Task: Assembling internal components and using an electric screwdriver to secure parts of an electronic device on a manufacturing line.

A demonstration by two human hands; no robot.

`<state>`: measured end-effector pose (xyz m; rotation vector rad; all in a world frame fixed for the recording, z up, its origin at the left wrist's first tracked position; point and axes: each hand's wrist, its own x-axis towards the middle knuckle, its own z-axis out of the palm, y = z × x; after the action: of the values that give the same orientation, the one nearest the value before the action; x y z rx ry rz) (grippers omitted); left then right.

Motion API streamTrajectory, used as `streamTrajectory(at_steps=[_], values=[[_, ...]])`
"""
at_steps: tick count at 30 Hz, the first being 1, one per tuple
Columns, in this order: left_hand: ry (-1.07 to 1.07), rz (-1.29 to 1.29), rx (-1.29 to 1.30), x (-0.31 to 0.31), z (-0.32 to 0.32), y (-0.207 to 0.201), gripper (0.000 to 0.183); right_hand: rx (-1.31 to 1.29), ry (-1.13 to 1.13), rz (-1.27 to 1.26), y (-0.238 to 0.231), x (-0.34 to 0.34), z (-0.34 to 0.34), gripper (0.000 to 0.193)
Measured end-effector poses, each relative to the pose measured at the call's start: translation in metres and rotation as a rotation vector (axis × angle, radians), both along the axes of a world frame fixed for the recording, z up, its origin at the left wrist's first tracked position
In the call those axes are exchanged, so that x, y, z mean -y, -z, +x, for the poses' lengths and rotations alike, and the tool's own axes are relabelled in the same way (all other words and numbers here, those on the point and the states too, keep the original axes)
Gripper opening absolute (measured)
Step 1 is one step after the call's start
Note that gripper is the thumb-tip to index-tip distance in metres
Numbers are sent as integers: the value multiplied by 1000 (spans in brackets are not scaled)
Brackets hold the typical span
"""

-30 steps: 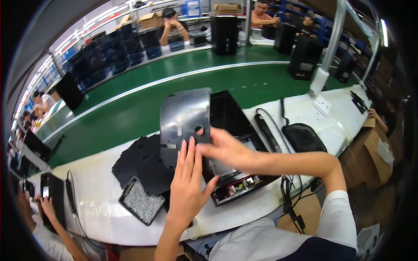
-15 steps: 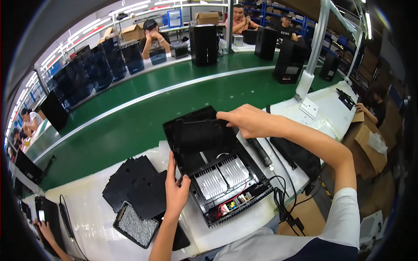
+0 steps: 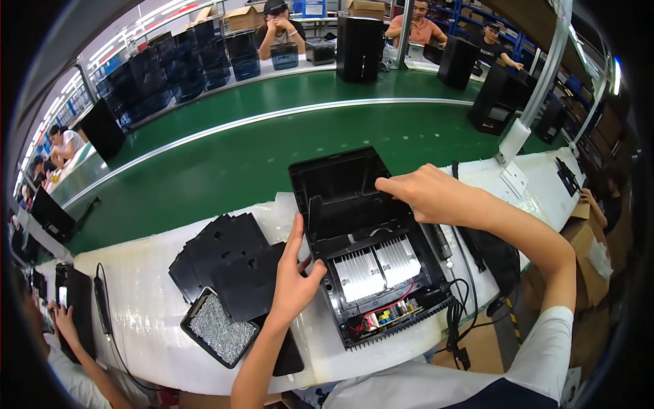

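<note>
In front of me lies an opened black device housing (image 3: 332, 300). Inside sit ribbed silver heat sinks (image 3: 376, 269) and, at the near end, a circuit board (image 3: 390, 316) with small coloured parts and a red wire. A glossy black panel (image 3: 340, 187) stands tilted up at the far end. My left hand (image 3: 297, 283) grips the housing's left edge, thumb on the rim and fingers along the side. My right hand (image 3: 436, 194) is closed at the panel's right edge, thumb and forefinger pressed to it; the fingertips are partly hidden.
Left of the housing lie several flat black plates (image 3: 221, 252) and a black tray (image 3: 194, 334) of small metal screws. An electric screwdriver (image 3: 436, 242) and black cables (image 3: 470, 293) lie to the right. Beyond runs a green conveyor belt (image 3: 259, 160); other people sit around it.
My view has shifted, so the bench and housing sit farther right and the belt appears higher. The upright panel's inner face shows more now. Both hands stay on the same parts.
</note>
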<state>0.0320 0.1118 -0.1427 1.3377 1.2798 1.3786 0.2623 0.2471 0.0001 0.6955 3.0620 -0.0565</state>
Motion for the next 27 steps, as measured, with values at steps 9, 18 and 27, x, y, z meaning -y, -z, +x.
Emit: streamTrajectory(at_steps=[9,18,27], values=[[-27,53,30,1,7,7,83,191,-72,-81,24,-5,-19,48],[-30,31,59,-6,4,2,84,84,-74,-199,-5,-6,-4,43],[-39,12,73,3,12,-4,86,170,-102,-174,51,-13,-9,23]])
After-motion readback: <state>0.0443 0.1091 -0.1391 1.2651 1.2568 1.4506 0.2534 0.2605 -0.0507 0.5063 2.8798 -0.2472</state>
